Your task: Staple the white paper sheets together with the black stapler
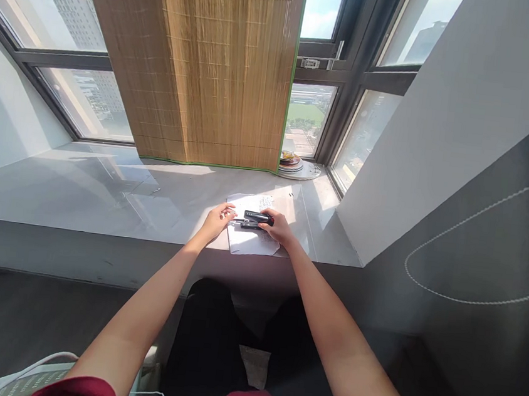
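Observation:
A black stapler lies over the left part of a sheet of white paper on the grey window ledge. My right hand is closed around the stapler's right end. My left hand rests at the paper's left edge, its fingertips pinched at the stapler's left tip. Faint print shows at the top of the sheet.
A bamboo blind hangs against the window behind the ledge. A small stack of plates sits at the back right by the window frame. A white and dark wall closes the right side. A white cable lies low left.

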A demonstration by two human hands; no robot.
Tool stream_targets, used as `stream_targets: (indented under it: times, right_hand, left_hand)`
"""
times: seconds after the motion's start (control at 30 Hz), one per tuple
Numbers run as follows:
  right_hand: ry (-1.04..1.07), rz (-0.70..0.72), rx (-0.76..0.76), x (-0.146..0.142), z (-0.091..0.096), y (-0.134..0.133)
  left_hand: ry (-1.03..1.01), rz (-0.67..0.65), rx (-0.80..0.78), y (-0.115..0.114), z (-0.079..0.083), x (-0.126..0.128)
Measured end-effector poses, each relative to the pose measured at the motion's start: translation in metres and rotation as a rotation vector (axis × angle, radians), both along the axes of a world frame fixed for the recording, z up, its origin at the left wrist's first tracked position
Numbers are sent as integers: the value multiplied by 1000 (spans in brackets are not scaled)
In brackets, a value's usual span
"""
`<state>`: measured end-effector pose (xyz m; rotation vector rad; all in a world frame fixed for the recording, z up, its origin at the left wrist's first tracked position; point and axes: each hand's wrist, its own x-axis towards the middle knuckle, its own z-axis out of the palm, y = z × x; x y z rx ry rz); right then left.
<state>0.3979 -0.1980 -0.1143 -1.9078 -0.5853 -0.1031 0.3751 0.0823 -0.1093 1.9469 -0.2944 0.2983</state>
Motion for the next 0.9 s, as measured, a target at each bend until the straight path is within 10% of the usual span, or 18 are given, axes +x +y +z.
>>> stream_targets:
  times: [0.3, 0.9]
  right_hand:
    - [-20, -2, -17, -2, 3, -1]
    - [43, -43, 83, 1, 0, -3]
  left_hand:
    - [1, -64, 196, 1, -1, 0]
    - [76, -14, 38, -1, 0, -3]
